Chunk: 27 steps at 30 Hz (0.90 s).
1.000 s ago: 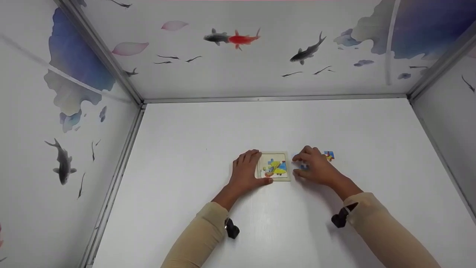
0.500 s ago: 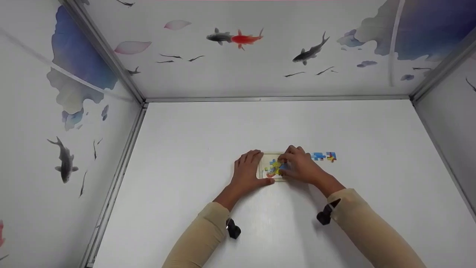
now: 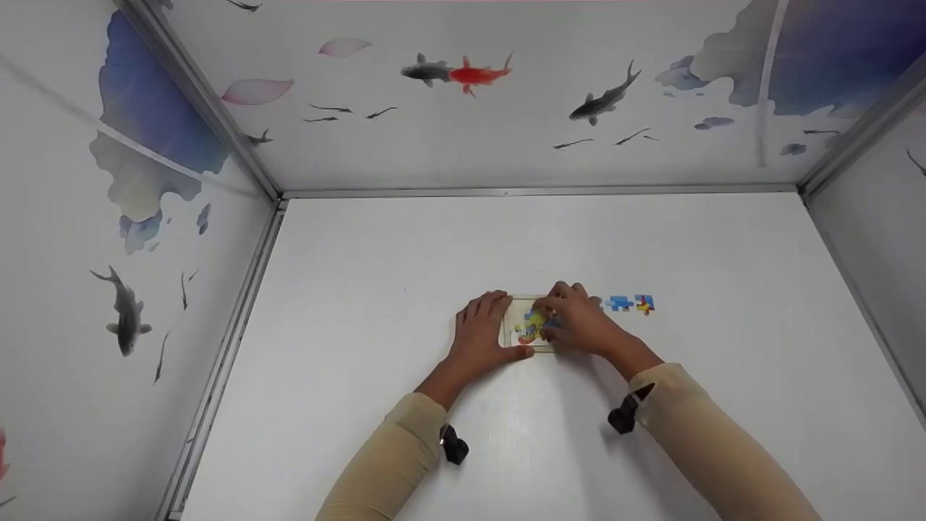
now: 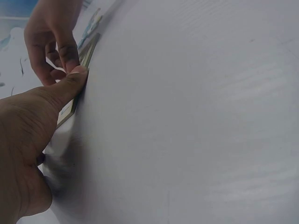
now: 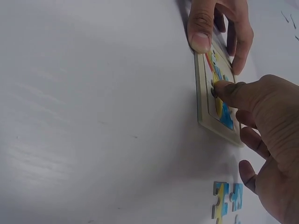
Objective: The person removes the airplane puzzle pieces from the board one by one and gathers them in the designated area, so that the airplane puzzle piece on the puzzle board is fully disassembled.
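Note:
A small square wooden puzzle tray (image 3: 518,311) lies on the white table, partly filled with yellow and blue jigsaw pieces (image 5: 226,116). My left hand (image 3: 477,336) holds the tray from its left side, thumb on the near edge and fingers at the far left. Over the tray's right half, my right hand (image 3: 582,322) bends its fingers and thumb onto a puzzle piece (image 5: 217,95). In the right wrist view the thumb tip touches the picture; the piece's outline is mostly hidden under the fingers.
Loose jigsaw pieces, one mostly blue (image 3: 619,303) and one blue with red and yellow (image 3: 644,304), lie right of the tray. White walls (image 3: 463,145) with painted fish enclose the table at the back and sides. Black wrist cameras (image 3: 454,445) hang below both cuffs.
My right hand has moved left from the loose pieces onto the tray, uncovering pieces on the right; lately it has shifted only slightly further left. The left hand keeps its hold on the tray.

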Available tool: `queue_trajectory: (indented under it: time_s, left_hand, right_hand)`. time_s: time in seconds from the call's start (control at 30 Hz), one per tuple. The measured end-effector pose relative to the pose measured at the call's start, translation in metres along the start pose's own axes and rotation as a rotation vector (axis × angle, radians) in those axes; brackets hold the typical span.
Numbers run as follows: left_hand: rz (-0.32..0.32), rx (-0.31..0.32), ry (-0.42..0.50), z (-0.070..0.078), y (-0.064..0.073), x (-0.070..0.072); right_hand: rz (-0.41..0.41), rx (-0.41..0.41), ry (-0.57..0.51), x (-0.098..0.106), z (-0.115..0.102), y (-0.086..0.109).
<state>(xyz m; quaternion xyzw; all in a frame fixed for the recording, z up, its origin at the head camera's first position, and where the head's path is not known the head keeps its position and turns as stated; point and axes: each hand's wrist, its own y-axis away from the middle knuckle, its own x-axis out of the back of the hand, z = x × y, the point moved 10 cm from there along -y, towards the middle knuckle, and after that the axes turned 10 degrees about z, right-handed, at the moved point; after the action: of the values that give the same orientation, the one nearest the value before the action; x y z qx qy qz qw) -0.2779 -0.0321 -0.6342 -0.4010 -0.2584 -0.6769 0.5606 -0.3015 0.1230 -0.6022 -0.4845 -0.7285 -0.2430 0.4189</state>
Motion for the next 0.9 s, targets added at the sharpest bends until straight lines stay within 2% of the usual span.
queue_trajectory:
  time_s: [0.2, 0.57, 0.9]
  left_hand:
    - [-0.006, 0.005, 0.001, 0.0001, 0.0009, 0.0001]
    - [0.002, -0.001, 0.013, 0.004, 0.0023, 0.0036]
    - [0.003, -0.003, 0.018, 0.0026, 0.0022, 0.0026]
  right_hand:
    - [-0.024, 0.009, 0.025, -0.006, -0.0009, -0.0013]
    - [0.002, 0.068, -0.001, -0.0051, -0.0075, -0.0014]
    - [0.009, 0.037, 0.001, -0.0066, -0.0042, -0.0004]
